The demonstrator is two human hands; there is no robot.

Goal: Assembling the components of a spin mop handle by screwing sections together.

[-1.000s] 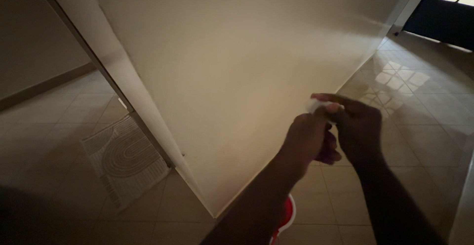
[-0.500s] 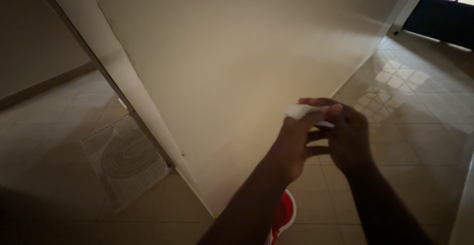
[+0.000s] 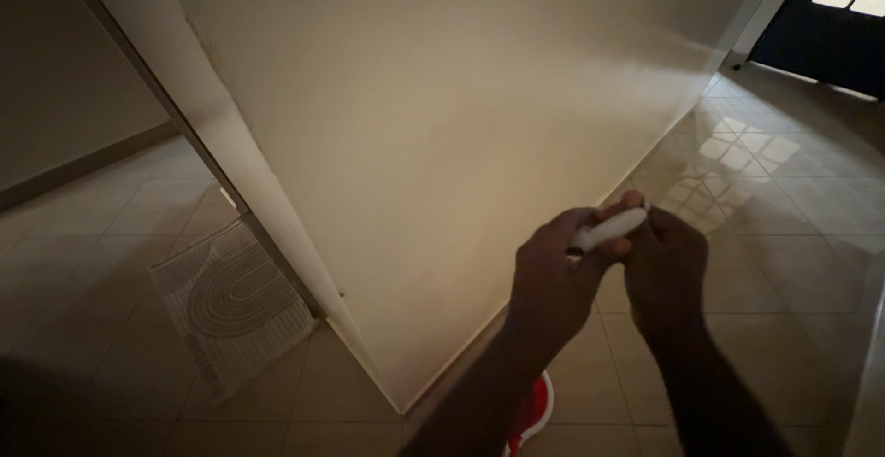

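Note:
A small white elongated object (image 3: pixel 608 229) sits between both hands, close in front of a cream wall (image 3: pixel 461 116). My left hand (image 3: pixel 553 282) curls around its lower left end. My right hand (image 3: pixel 666 268) pinches its upper right end with the fingertips. What the white object is cannot be told. Both forearms rise from the bottom of the view. A red and white round thing (image 3: pixel 533 411) shows on the floor under my left forearm, mostly hidden.
A patterned light mat (image 3: pixel 226 305) lies on the tiled floor left of the wall's corner. Glossy beige tiles (image 3: pixel 765 190) stretch to the right toward a dark door (image 3: pixel 820 24) with bright panes. The wall's corner edge (image 3: pixel 277 227) runs down the middle left.
Both hands have dropped lower and slightly right. The white object now lies tilted between the fingertips instead of sticking out above my left hand.

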